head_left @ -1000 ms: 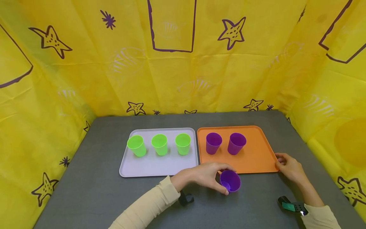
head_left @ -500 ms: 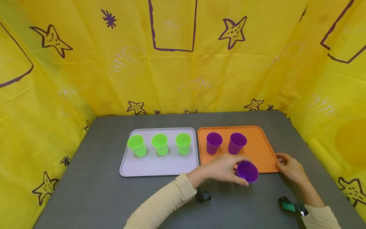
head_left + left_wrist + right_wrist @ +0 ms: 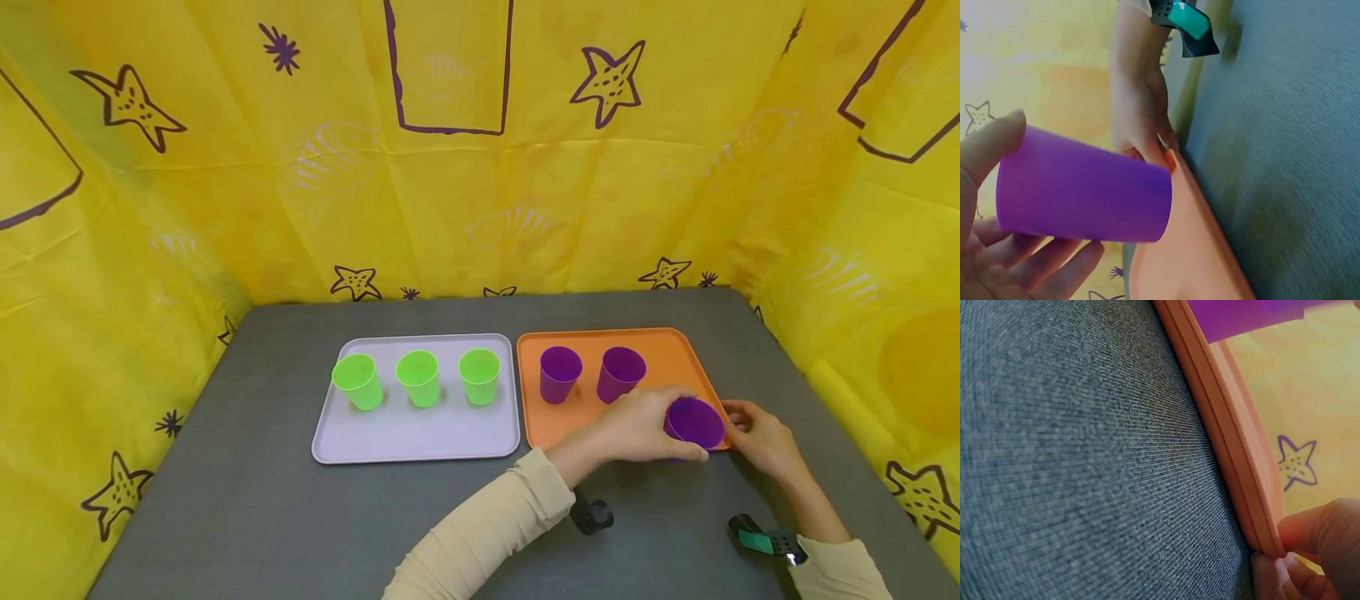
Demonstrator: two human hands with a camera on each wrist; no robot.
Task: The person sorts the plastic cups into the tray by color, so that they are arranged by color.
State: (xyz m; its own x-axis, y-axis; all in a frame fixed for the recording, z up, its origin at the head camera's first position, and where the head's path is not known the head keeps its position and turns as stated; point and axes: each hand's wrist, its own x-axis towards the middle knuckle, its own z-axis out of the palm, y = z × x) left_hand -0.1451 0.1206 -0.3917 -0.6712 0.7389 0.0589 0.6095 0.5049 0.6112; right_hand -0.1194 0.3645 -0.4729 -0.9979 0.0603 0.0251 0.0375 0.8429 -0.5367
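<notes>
My left hand (image 3: 641,427) grips a purple cup (image 3: 696,423) near its rim, thumb on one side and fingers on the other. In the left wrist view the held cup (image 3: 1085,187) is above the orange tray (image 3: 1175,256). At the tray's near right corner, my right hand (image 3: 761,442) pinches the rim between thumb and fingers, as the right wrist view shows with the tray edge (image 3: 1235,444). Two more purple cups, one at the left (image 3: 560,375) and one in the middle (image 3: 621,375), stand upright on the orange tray (image 3: 675,354).
A pale lilac tray (image 3: 412,437) lies just left of the orange one. Three green cups, a left one (image 3: 358,382), a middle one (image 3: 418,378) and a right one (image 3: 480,377), stand on it in a row. Yellow patterned cloth (image 3: 450,208) surrounds the grey table (image 3: 262,500).
My left hand has carried the purple cup rightward and away from me, from in front of the orange tray to its near right part. The right hand has stayed at the corner.
</notes>
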